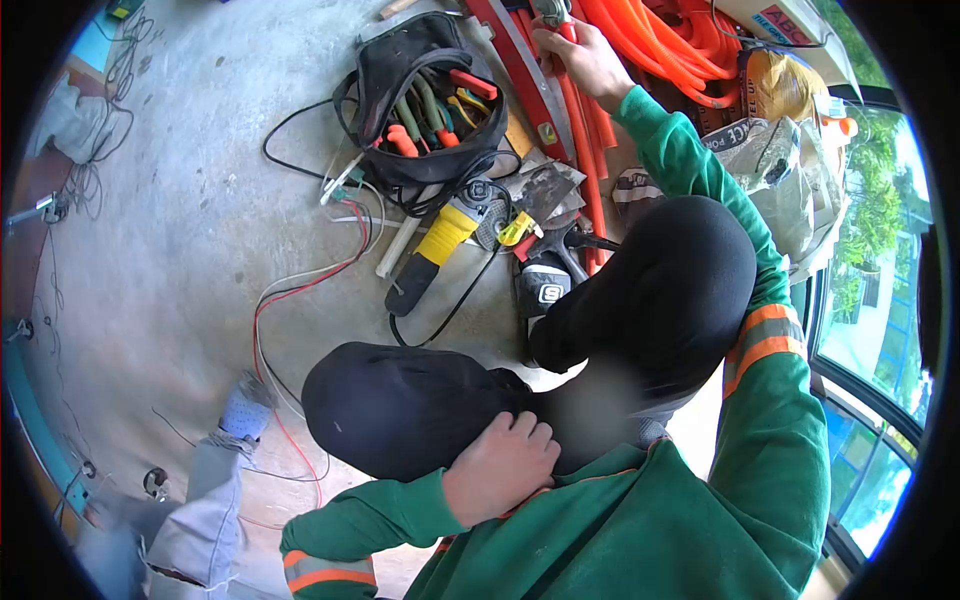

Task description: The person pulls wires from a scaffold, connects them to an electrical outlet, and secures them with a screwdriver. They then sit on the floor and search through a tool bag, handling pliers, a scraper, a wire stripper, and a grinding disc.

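At the upper right, my right hand [590, 62] is closed around a red-handled tool [567, 30] with a metal head, held over orange-red pipes [582, 150]. The top of the tool is cut off by the frame edge, so I cannot tell its exact kind. My left hand [503, 467] lies on my lap by the shirt hem, fingers bent over the black trousers [400, 405], with nothing visible in it. In front of my knees sits a black tool bag [420, 110] holding pliers and other handles. A yellow and black angle grinder [437, 248] lies beside it.
Coiled orange hose [665, 45] and plastic bags [785, 190] crowd the right side near a window. A red spirit level [525, 75] lies behind the bag. Loose red and white wires [258, 320] cross the concrete floor. Another person's leg [205, 520] is at the lower left.
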The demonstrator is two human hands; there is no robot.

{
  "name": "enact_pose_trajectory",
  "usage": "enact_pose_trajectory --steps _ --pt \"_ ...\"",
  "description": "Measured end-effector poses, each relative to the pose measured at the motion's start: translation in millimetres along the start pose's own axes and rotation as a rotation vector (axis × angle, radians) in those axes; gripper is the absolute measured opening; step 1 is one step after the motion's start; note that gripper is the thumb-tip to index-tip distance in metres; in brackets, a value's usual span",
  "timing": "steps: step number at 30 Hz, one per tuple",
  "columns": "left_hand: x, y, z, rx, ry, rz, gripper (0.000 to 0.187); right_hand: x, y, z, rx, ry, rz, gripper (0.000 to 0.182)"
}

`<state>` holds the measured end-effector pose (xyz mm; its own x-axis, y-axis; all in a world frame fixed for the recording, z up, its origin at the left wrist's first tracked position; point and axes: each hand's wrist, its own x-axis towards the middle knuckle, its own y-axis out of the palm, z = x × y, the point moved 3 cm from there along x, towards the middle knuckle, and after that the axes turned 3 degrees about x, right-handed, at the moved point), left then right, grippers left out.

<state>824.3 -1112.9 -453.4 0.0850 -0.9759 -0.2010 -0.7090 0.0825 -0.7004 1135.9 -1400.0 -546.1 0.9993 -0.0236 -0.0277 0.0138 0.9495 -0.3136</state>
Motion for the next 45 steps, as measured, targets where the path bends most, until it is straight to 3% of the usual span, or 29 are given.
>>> enact_pose_trajectory --steps 4,7,11,16,19,22,25,26,28,31,34,37,39,42,45 --pt "-7.9 6.3 -11.4 -0.038 0.075 0.030 0.027 4.5 -5.9 -20.9 -0.084 0.130 0.069 0.022" --pt "-17.4 26.7 -18.3 0.036 0.039 0.024 0.024 -0.1 0.4 -21.1 0.054 0.172 0.039 0.021" --pt "-26.2 40.7 -23.0 -0.130 -0.034 -0.049 0.018 -0.4 -5.5 -29.9 -0.076 0.226 0.040 0.021" --pt "-34.8 25.9 -9.3 -0.423 -0.056 -0.302 0.014 -0.5 -18.8 -48.7 -0.189 0.334 0.063 0.027" --pt "-36.4 15.4 -7.3 -0.385 -0.069 -0.266 0.013 -12.1 -29.4 -53.1 -0.240 0.380 -0.034 0.028" --pt "-44.7 4.8 -10.5 -0.386 -0.095 -0.209 0.015 -23.7 -52.9 -75.6 -0.130 0.428 0.043 0.026" --pt "-51.1 -7.1 -14.6 -0.407 -0.103 -0.284 0.012 -48.5 -53.5 -65.4 -0.224 0.431 -0.006 0.025" --pt "-53.4 -9.4 -17.2 -0.400 -0.100 -0.271 0.013 -60.6 -49.4 -58.5 -0.147 0.381 0.013 0.024" --pt "-56.2 -12.6 -19.5 -0.382 -0.090 -0.246 0.013 -82.0 -50.0 -55.4 -0.167 0.475 0.132 0.024" --pt "-48.3 -10.5 -9.0 -0.380 -0.106 -0.032 0.015 -106.7 -42.5 -70.2 -0.256 0.657 0.167 0.027" --pt "-42.0 -16.0 8.8 -0.400 -0.018 0.040 0.020 -140.9 -46.8 -91.3 -0.597 0.623 0.117 0.040" --pt "-43.8 -64.7 44.4 -0.323 -0.129 0.189 0.022 -179.2 -41.8 -93.6 -0.774 0.686 0.127 0.054" --pt "-45.8 -111.5 79.9 -0.279 -0.299 -0.034 0.018 -209.6 -36.3 -103.5 -0.889 0.692 0.167 0.059" --pt "-14.5 -165.2 148.0 -0.137 -0.428 -0.452 0.010 -255.9 -5.1 -105.4 -0.926 0.517 -0.007 0.064" --pt "33.8 -178.3 231.3 0.191 -0.374 -0.702 0.023 -265.8 8.8 -109.0 -1.011 0.446 -0.052 0.079"
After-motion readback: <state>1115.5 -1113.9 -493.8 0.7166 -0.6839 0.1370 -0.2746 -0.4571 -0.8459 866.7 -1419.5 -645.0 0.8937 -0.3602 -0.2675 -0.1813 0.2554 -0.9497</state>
